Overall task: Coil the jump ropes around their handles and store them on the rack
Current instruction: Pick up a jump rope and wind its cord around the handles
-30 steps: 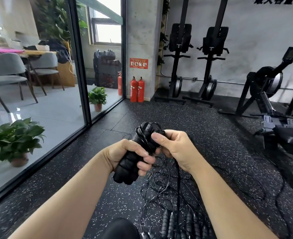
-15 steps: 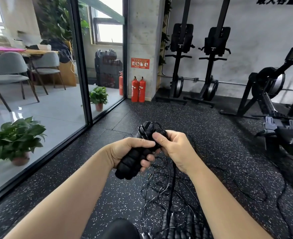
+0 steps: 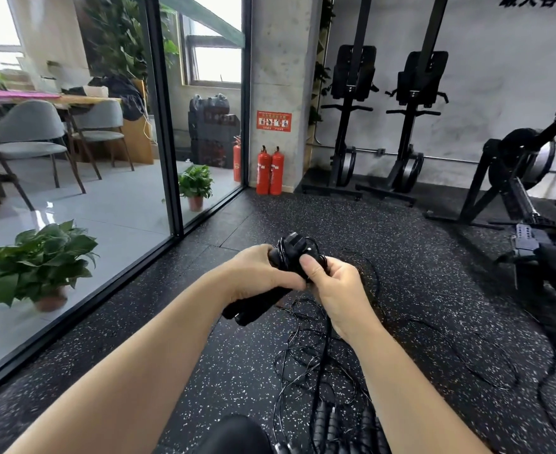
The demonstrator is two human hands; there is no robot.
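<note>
There is only one view, from a camera on the person's head. It looks forward and down, with a wide angle. The left hand (image 3: 257,276) and the right hand (image 3: 339,286) are close below it, near the middle of the frame. Beyond the hands it reaches the speckled floor (image 3: 417,273) and the far wall (image 3: 486,77).

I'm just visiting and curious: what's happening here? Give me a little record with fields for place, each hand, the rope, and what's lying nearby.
place: gym room with speckled rubber floor
left hand: grips the black jump rope handles
right hand: thumb pressed on the coiled end of the handles
rope: loose thin black cord hangs from the hands to a tangle on the floor
nearby: more handles by the bottom edge; two red fire extinguishers at the pillar
rack: not identifiable
</note>
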